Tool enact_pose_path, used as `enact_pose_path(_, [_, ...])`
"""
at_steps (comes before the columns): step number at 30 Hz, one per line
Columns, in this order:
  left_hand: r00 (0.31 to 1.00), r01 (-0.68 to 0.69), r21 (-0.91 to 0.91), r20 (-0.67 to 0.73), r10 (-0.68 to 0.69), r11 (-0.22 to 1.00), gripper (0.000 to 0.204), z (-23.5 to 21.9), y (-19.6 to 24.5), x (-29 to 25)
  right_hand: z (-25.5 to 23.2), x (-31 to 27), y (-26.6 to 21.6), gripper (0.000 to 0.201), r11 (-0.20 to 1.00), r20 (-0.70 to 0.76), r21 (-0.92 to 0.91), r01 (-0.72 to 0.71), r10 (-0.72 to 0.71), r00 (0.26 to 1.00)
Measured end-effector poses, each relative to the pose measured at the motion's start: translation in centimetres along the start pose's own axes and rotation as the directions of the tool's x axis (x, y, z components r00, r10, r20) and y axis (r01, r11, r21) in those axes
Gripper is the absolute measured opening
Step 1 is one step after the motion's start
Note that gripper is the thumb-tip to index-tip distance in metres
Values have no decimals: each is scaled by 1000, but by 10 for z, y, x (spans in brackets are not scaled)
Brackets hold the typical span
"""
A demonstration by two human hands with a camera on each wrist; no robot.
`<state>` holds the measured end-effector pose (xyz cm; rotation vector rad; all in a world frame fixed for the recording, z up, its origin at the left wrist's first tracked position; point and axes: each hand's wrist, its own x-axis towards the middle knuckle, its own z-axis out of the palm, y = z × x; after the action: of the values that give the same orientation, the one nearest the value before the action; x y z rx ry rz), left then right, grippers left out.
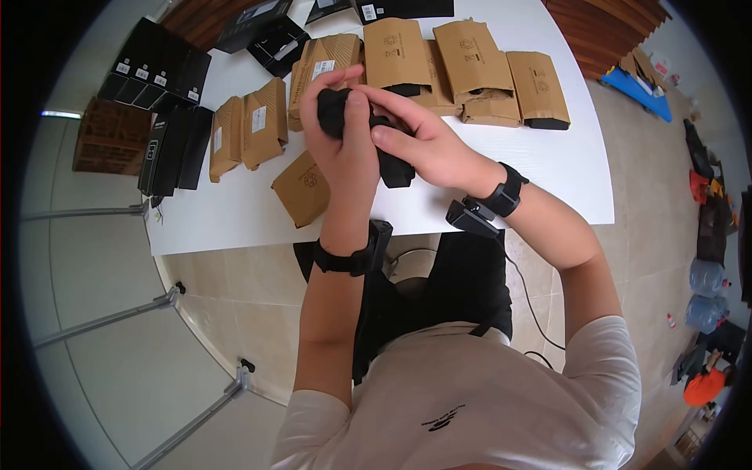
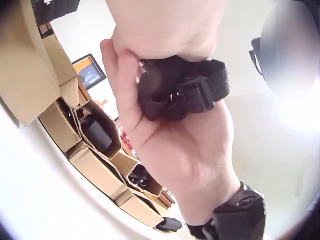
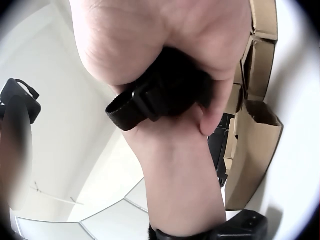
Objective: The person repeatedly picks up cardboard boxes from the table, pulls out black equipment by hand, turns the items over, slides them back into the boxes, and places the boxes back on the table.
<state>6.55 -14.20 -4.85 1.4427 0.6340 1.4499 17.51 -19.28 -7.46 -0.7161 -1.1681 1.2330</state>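
Note:
In the head view, a black strap-like bundle [image 1: 395, 166] is held between both hands above the table. The left hand [image 1: 345, 145] curls around its upper part, thumb across it. From the right, the right hand [image 1: 431, 149] pinches the bundle between thumb and fingers. A loop and a buckle on the black bundle [image 2: 200, 92] show in the left wrist view, between the left hand [image 2: 167, 27] above and the right palm [image 2: 180, 150] below. The right wrist view shows the bundle [image 3: 170, 90] under the right hand [image 3: 160, 37], against the left hand [image 3: 170, 145]; some fingertips are hidden.
Several brown cardboard boxes [image 1: 395, 59] stand across the back of the white table [image 1: 560, 180]. One small box [image 1: 301, 188] lies left of the hands, near the front edge. Black boxes [image 1: 160, 66] are at the far left. A cable [image 1: 529, 294] hangs from the right wrist.

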Motion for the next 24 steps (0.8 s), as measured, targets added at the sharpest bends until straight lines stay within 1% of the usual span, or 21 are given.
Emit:
enact_pose_path(1, [1000,0,0,0,0,1000,29,0,-3,1,0,-1,-1,64,1000,0,-1,0,0,1000])
enact_pose_path(3, [1000,9,-42,-23,-10,999,29,0,-8,2,1,-4,-4,70,996,94,-50,70,-65,993])
enact_pose_path(4, [1000,9,-42,-23,-10,999,29,-1,-6,3,2,-4,-5,70,996,94,-50,70,-65,993])
enact_pose_path(6, [992,123,-92,22,-121,988,28,-4,-2,3,4,-3,-6,73,995,19,-81,60,-58,998])
enact_pose_path(7, [993,121,-91,22,-120,988,28,-6,-1,2,3,-3,-5,73,995,20,-81,60,-59,998])
enact_pose_path(9, [969,246,-314,97,-227,917,28,-9,-1,2,-2,0,-1,72,1000,28,-27,10,-9,1000])
enact_pose_path(13, [961,276,-325,119,-251,905,28,-9,-3,1,-3,0,-1,72,999,31,22,-44,43,999])
enact_pose_path(15, [989,148,-342,65,-133,928,28,-7,-11,0,-3,0,2,68,998,62,39,-54,52,997])
enact_pose_path(16, [989,147,-342,64,-133,928,28,-8,-13,0,-2,-1,1,68,998,63,39,-55,52,997])
enact_pose_path(18, [996,14,-192,92,4,981,39,-10,-15,-1,1,-3,2,63,998,42,23,-60,59,997])
enact_pose_path(19, [996,14,-189,88,3,982,39,-11,-20,-2,2,-3,2,63,998,45,25,-62,61,997])
enact_pose_path(21, [992,-89,-134,81,100,987,42,-12,-26,-2,3,-3,2,58,998,18,37,-45,44,999])
enact_pose_path(24, [991,-123,-128,31,128,984,38,-7,-22,-7,3,-2,6,55,998,-11,64,-27,28,1000])
